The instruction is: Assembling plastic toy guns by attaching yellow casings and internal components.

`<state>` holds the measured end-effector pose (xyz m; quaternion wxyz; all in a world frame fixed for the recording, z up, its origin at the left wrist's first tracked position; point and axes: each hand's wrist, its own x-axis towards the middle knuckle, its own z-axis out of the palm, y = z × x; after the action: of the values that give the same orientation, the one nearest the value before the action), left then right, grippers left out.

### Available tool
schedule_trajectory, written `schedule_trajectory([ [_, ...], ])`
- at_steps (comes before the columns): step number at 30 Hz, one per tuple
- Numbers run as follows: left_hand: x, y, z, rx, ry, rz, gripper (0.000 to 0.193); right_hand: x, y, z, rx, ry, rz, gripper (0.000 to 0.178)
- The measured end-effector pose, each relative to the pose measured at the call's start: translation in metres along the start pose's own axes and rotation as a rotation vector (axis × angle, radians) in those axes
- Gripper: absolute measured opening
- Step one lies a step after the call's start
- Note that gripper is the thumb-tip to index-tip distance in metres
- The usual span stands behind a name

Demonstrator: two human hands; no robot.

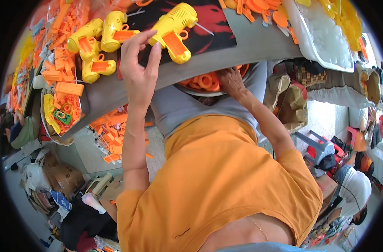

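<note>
My left hand (142, 63) is at the table's near edge, its thumb and index fingertip closed on the rounded end of a yellow pistol-shaped toy (177, 16). That toy has vent slots, an orange handle insert, a small orange ring and a thin white piece sticking out. Left of the hand lie several similar yellow toys (112, 31). Below the table edge, my right hand (232, 80) reaches into a basin (202, 94) of orange plastic parts (204, 82) on my lap. Its fingertips are hidden among the parts and under the edge.
Loose orange parts (65, 59) are heaped at the left of the grey table (258, 46). A bin (53, 130) of mixed pieces hangs near its left corner. At right stands a white tray (307, 42) of translucent pieces. A person (355, 191) sits at lower right.
</note>
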<state>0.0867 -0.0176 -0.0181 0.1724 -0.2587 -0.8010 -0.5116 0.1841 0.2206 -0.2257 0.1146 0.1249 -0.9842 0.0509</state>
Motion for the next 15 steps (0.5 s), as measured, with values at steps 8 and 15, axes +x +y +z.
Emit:
schedule_trajectory([
  [8, 0.064, -0.044, 0.029, 0.597, -0.386, 0.096, 0.071, -0.005, -0.027, -0.122, 0.658, -0.317, 0.19, 0.03],
  [15, 0.086, -0.051, 0.028, 0.396, -0.62, -0.05, 0.078, 0.076, 0.015, -0.195, 1.073, 0.007, 0.261, 0.019],
])
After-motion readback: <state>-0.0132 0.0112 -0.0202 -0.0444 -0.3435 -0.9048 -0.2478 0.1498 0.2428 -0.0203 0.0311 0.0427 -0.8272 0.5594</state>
